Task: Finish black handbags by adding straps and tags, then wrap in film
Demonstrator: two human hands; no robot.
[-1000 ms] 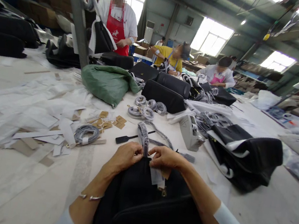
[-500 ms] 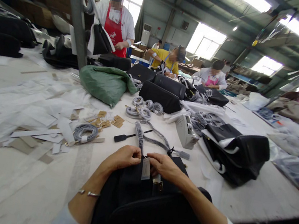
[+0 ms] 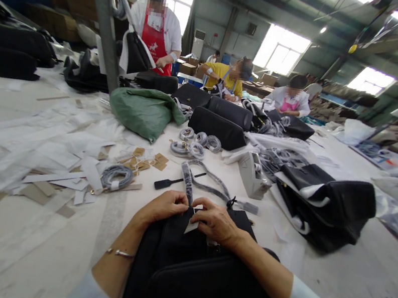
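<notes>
A black bag (image 3: pixel 213 294) sits upright in front of me at the table's near edge. Its handle (image 3: pixel 186 180), wrapped in clear plastic, loops forward over the tabletop. My left hand (image 3: pixel 162 209) pinches the bag's top edge at the foot of that handle; the fingertips are partly hidden. Close beside it, my right hand (image 3: pixel 219 223) is closed with bent fingers on a small pale slip (image 3: pixel 190 227) at the same spot. Behind the right fingers, a metal fitting on the bag is mostly covered. Ahead of the hands lies a black luggage-tag-like strap (image 3: pixel 164 184).
Paper and card scraps (image 3: pixel 52 178) spread across the left, with a coiled strap (image 3: pixel 117 177) among them. A grey tape dispenser (image 3: pixel 253 176) and another black bag (image 3: pixel 341 208) stand to the right. Beyond are a green sack (image 3: pixel 144 112), a metal post (image 3: pixel 104 16) and several co-workers.
My right hand has curled its fingers and drawn closer to the left one. The pale slip, which hung flat on the bag, is now tilted and partly covered. The view has shifted slightly.
</notes>
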